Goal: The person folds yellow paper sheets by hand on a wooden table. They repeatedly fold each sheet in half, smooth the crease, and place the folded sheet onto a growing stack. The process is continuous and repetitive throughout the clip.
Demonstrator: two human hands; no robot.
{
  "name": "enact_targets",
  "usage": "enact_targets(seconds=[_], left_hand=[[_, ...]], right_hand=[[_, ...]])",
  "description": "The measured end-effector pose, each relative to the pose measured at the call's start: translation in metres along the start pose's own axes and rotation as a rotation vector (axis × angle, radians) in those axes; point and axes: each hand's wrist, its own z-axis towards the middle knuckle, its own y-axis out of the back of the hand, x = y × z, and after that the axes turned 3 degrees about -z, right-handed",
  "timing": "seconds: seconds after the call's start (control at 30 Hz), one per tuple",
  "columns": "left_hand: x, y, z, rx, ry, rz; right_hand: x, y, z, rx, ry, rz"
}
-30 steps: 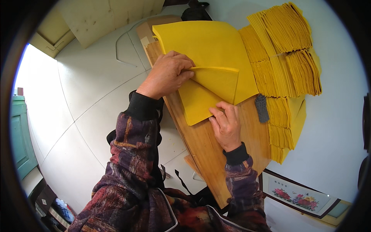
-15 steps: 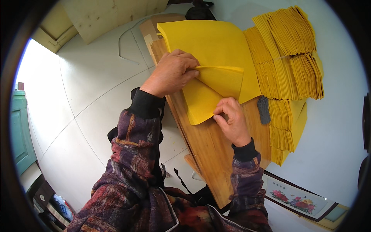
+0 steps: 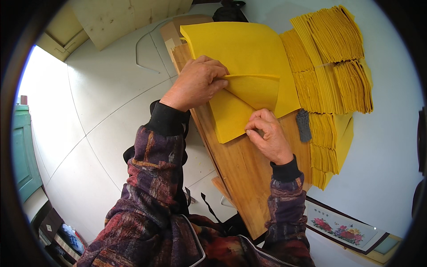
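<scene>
A stack of yellow paper sheets (image 3: 235, 46) lies on the wooden table, its near part partly covered by a turned-up yellow sheet (image 3: 255, 89). My left hand (image 3: 200, 82) pinches that sheet at its left end, so a fold stands raised above the stack. Over the stack's near edge, my right hand (image 3: 266, 135) has its thumb and forefinger closed together at the paper's border. Whether a sheet edge lies between those fingertips is too small to make out.
Piles of folded yellow paper (image 3: 329, 40) stand along the table's right side against the wall. A dark grey knitted piece (image 3: 303, 126) lies beside the stack. The wooden table (image 3: 249, 178) borders a tiled floor (image 3: 106, 120) on the left. A framed flower picture (image 3: 340, 229) is at lower right.
My right wrist has shifted slightly to the right while its fingertips stay near the paper's edge. My left hand and the raised sheet have barely moved.
</scene>
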Motion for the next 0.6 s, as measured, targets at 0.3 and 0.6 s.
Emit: enact_targets(seconds=[0.3,0.6], left_hand=[[0.0012,-0.0009,-0.0005,-0.006,-0.006,0.008],[0.0003,-0.0003,-0.0004,-0.003,-0.003,-0.001]], right_hand=[[0.0089,-0.0045,-0.0031,-0.057,0.090,-0.183],[0.0035,-0.0035,-0.0006,-0.016,0.052,-0.107]])
